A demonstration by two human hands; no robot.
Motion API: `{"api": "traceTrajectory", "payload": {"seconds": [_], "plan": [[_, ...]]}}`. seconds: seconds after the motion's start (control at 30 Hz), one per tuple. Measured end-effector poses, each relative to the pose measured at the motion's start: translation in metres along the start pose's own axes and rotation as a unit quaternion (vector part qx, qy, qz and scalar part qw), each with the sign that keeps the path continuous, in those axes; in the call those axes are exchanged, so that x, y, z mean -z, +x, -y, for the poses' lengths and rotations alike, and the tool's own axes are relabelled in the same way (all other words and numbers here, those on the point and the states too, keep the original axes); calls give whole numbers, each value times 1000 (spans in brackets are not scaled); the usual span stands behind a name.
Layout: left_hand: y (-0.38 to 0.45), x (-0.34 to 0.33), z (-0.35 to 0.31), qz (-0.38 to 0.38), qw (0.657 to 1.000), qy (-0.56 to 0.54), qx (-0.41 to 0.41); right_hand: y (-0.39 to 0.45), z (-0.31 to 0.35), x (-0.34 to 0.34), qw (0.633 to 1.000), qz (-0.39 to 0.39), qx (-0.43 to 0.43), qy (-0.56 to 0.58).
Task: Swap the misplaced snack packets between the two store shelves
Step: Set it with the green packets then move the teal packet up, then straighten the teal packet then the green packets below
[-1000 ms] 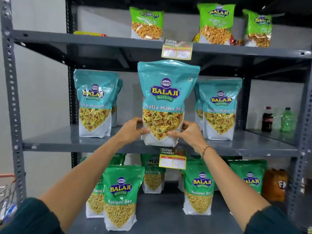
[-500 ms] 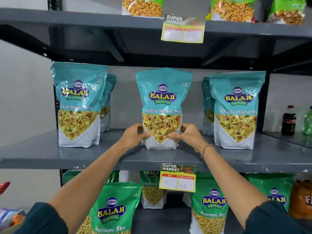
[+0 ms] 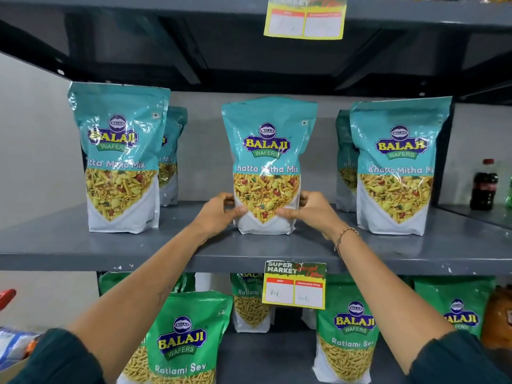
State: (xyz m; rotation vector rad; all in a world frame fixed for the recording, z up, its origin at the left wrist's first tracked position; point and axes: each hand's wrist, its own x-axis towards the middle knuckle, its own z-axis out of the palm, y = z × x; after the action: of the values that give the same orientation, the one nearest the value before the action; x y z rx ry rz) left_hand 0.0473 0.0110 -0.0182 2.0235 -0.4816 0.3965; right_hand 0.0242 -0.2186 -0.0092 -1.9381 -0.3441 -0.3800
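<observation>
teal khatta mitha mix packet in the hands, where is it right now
In the head view, the teal foil Khatta Mitha Mix packet stands mid-way along the grey metal shelf, held between the left hand and right hand.

Left hand [image 3: 219, 214], right hand [image 3: 313, 210] gripping

I see a price tag [image 3: 295, 285] clipped to the shelf edge, another tag [image 3: 304, 16] above. A cola bottle [image 3: 484, 185] stands far right, beside a green bottle [image 3: 509, 194] cut off by the frame edge.
</observation>
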Motion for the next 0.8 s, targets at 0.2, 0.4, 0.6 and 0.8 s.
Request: {"api": "traceTrajectory", "payload": {"seconds": [0.2, 0.4, 0.6, 0.8], "plan": [[0, -3, -3, 17, 1000, -7, 5, -3, -2, 5, 1000, -10, -5, 14], [-5, -3, -5, 32, 999, 12, 12, -9, -1, 5, 1000, 12, -18, 14], [-32, 0, -20, -95, 994, 44, -10, -35, 11, -11, 972, -204, 23, -111], [-104, 12, -37, -161, 982, -50, -89, -95, 41, -65, 958, -247, 141, -38]]}}
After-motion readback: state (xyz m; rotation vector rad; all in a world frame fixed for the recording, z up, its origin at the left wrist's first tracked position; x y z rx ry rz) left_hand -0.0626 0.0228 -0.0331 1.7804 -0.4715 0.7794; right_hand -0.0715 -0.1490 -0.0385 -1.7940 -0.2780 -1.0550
